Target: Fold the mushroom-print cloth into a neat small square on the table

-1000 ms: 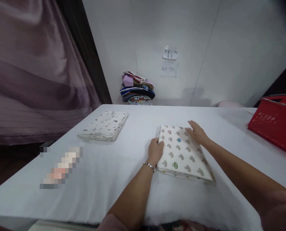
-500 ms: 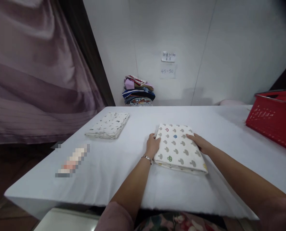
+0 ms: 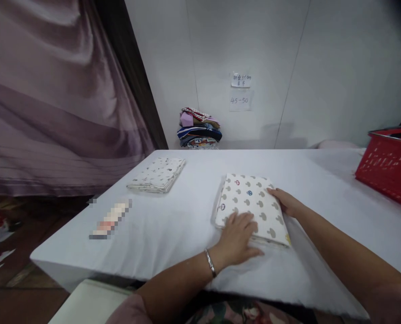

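A folded white cloth with a mushroom print (image 3: pixel 251 193) lies flat on the white-covered table (image 3: pixel 153 234). Over its near edge rests my left hand (image 3: pixel 237 238), fingers spread and palm down, a silver bracelet on the wrist. My right hand (image 3: pixel 286 202) touches the cloth's right edge, thumb on top; its other fingers are mostly hidden, so its grip is unclear. Farther left on the table is a second folded white cloth (image 3: pixel 158 174) with a small print, touched by neither hand.
A red basket (image 3: pixel 389 162) stands at the table's right side. Behind the far edge rises a stack of folded fabrics (image 3: pixel 200 128). A pixelated item (image 3: pixel 111 219) lies at the left. A pink curtain (image 3: pixel 52 99) hangs at the left, and paper signs (image 3: pixel 241 100) are on the wall.
My left hand has moved from the cloth's left edge to its near edge, its fingers now spread on top. My right hand stays at the right edge. The view has shifted slightly left.
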The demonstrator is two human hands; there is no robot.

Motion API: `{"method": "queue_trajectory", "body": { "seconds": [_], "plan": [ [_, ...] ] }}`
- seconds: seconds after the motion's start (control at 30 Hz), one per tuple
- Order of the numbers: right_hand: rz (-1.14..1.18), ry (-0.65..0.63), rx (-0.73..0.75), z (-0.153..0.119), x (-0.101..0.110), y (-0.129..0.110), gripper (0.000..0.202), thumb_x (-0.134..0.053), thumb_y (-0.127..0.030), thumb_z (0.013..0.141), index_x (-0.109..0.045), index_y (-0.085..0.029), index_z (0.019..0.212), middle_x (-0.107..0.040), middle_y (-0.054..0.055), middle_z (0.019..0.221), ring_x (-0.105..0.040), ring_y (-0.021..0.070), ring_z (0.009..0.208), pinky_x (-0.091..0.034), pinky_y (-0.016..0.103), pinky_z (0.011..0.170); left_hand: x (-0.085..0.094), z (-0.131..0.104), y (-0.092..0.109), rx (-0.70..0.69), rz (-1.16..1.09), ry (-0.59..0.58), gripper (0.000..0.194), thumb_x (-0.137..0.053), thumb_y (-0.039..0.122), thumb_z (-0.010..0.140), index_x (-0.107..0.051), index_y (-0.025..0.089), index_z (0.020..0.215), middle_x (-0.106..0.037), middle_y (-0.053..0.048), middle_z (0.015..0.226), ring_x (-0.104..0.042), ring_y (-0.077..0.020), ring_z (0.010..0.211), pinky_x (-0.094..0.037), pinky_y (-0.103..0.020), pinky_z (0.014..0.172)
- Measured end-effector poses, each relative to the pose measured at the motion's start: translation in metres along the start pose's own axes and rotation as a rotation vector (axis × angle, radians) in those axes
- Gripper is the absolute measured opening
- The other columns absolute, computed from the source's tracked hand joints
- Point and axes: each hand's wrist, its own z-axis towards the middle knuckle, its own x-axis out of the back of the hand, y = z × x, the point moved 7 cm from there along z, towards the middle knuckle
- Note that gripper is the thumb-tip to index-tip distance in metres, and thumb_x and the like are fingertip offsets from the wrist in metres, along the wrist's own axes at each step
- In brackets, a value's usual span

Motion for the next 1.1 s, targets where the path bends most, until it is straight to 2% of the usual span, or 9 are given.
{"method": "queue_trajectory", "body": {
  "seconds": [0.07, 0.2, 0.33, 0.53, 0.7, 0.8, 0.97, 1.1],
  "plan": [
    [-0.011, -0.095, -0.019, 0.002, -0.008, -0.002, 0.050, -0.067, -0.033, 0.076, -0.051, -0.015, 0.120, -0.070, 0.013, 0.094, -0.067, 0.0229, 0.079, -0.056, 0.036, 0.073, -0.013, -0.008, 0.011, -0.023, 0.017, -0.037, 0.076, -0.061, 0.060, 0.072, -0.037, 0.023, 0.134, -0.039, -0.009, 0.142, -0.026, -0.0263, 0.135, -0.011, -0.049, 0.113],
    [0.013, -0.192, -0.093, 0.001, -0.016, -0.004, 0.031, -0.055, -0.028, 0.082, -0.057, -0.013, 0.109, -0.071, 0.012, 0.088, -0.067, 0.0227, 0.080, -0.054, 0.037, 0.078, -0.023, -0.009, 0.004, 0.052, 0.057, -0.014, 0.079, -0.060, 0.058, 0.074, -0.032, 0.022, 0.138, -0.035, -0.011, 0.144, -0.025, -0.0262, 0.136, -0.011, -0.048, 0.113],
    [0.087, -0.174, -0.140, -0.001, -0.016, -0.005, 0.032, -0.050, -0.028, 0.082, -0.057, -0.012, 0.108, -0.071, 0.013, 0.088, -0.067, 0.0230, 0.082, -0.053, 0.037, 0.080, -0.023, -0.005, 0.002, 0.083, 0.067, 0.022, 0.078, -0.060, 0.055, 0.076, -0.029, 0.022, 0.140, -0.034, -0.011, 0.145, -0.026, -0.0262, 0.135, -0.012, -0.047, 0.112],
    [0.170, -0.127, -0.104, -0.011, -0.020, -0.016, 0.031, -0.051, -0.024, 0.081, -0.057, -0.011, 0.108, -0.071, 0.013, 0.088, -0.067, 0.0232, 0.083, -0.054, 0.037, 0.080, -0.024, 0.000, 0.002, 0.167, 0.097, 0.116, 0.083, -0.061, 0.048, 0.075, -0.022, 0.018, 0.142, -0.029, -0.013, 0.147, -0.024, -0.0271, 0.135, -0.016, -0.048, 0.111],
    [0.189, -0.060, -0.022, -0.019, -0.018, -0.030, 0.027, -0.054, -0.022, 0.080, -0.057, -0.013, 0.106, -0.070, 0.012, 0.092, -0.066, 0.0221, 0.084, -0.054, 0.036, 0.081, -0.021, 0.007, -0.005, 0.191, 0.111, 0.130, 0.077, -0.057, 0.021, 0.074, -0.022, 0.019, 0.142, -0.031, -0.011, 0.147, -0.027, -0.0261, 0.134, -0.024, -0.047, 0.108],
    [0.173, -0.031, 0.027, -0.021, -0.011, -0.032, 0.025, -0.054, -0.021, 0.082, -0.056, -0.014, 0.106, -0.070, 0.011, 0.094, -0.066, 0.0205, 0.085, -0.054, 0.035, 0.081, -0.013, 0.007, -0.009, 0.175, 0.093, 0.143, 0.075, -0.051, 0.011, 0.071, -0.025, 0.021, 0.141, -0.037, -0.009, 0.143, -0.032, -0.0241, 0.131, -0.028, -0.044, 0.106],
    [0.118, 0.067, 0.094, -0.033, 0.009, -0.017, 0.034, -0.063, -0.024, 0.078, -0.051, -0.021, 0.109, -0.069, 0.007, 0.096, -0.065, 0.0181, 0.078, -0.056, 0.035, 0.071, 0.004, 0.000, -0.014, 0.110, 0.076, 0.177, 0.066, -0.047, 0.007, 0.071, -0.036, 0.020, 0.135, -0.048, -0.007, 0.135, -0.040, -0.0211, 0.125, -0.031, -0.038, 0.106],
    [0.069, 0.076, 0.005, -0.046, 0.023, 0.009, 0.038, -0.065, -0.037, 0.077, -0.049, -0.024, 0.109, -0.067, 0.004, 0.089, -0.064, 0.0163, 0.069, -0.056, 0.034, 0.063, 0.007, -0.008, -0.012, 0.039, 0.080, 0.150, 0.063, -0.046, 0.006, 0.072, -0.040, 0.022, 0.133, -0.049, -0.006, 0.134, -0.042, -0.0198, 0.124, -0.032, -0.037, 0.106]
  ]
}}
